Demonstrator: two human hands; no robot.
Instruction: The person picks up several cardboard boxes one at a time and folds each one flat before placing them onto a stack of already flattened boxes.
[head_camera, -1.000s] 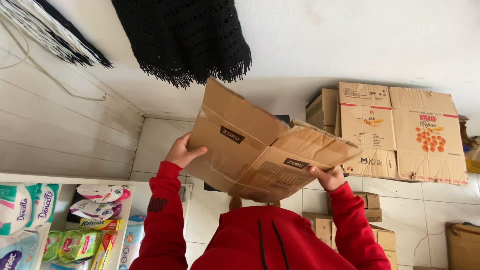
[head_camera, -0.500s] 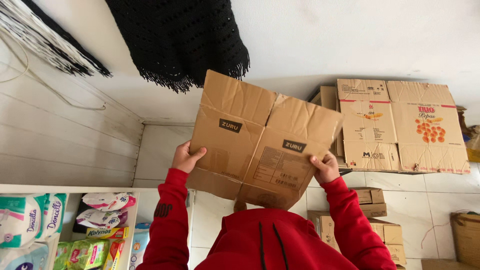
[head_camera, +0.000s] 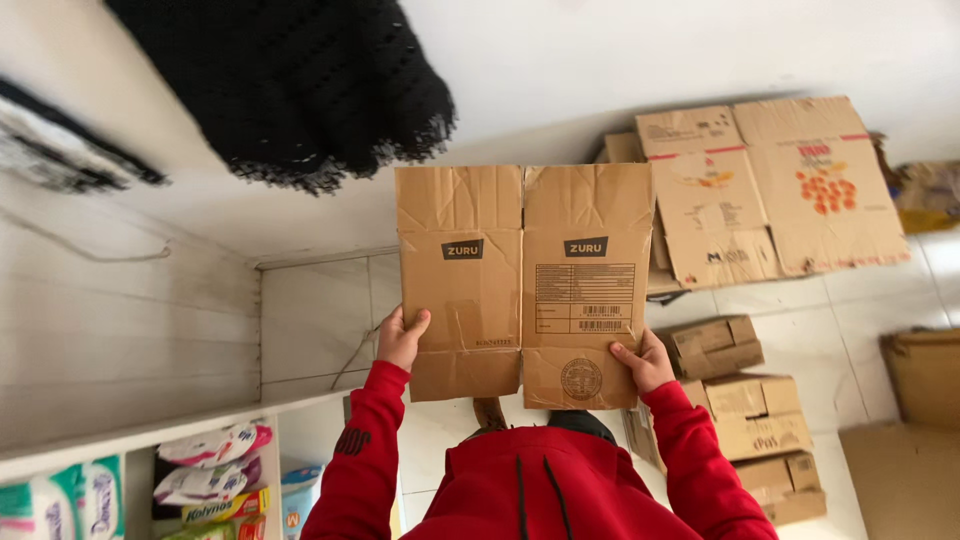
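I hold a flattened brown cardboard box (head_camera: 525, 280) out in front of me, its printed face toward the camera and its panels spread flat. My left hand (head_camera: 400, 338) grips its lower left edge, thumb on the front. My right hand (head_camera: 642, 362) grips the lower right edge. Both arms are in red sleeves, and my red top fills the bottom of the view.
Flattened printed cartons (head_camera: 770, 190) lie on the white tiled floor at the right, with several small cardboard boxes (head_camera: 745, 410) stacked below them. A black knitted cloth (head_camera: 300, 90) hangs at the top. A white shelf (head_camera: 130, 435) at lower left holds packets of wipes (head_camera: 205, 470).
The cardboard box has gone from tilted and partly folded to flat and square to the camera. Both hands have slid down to its lower edges.
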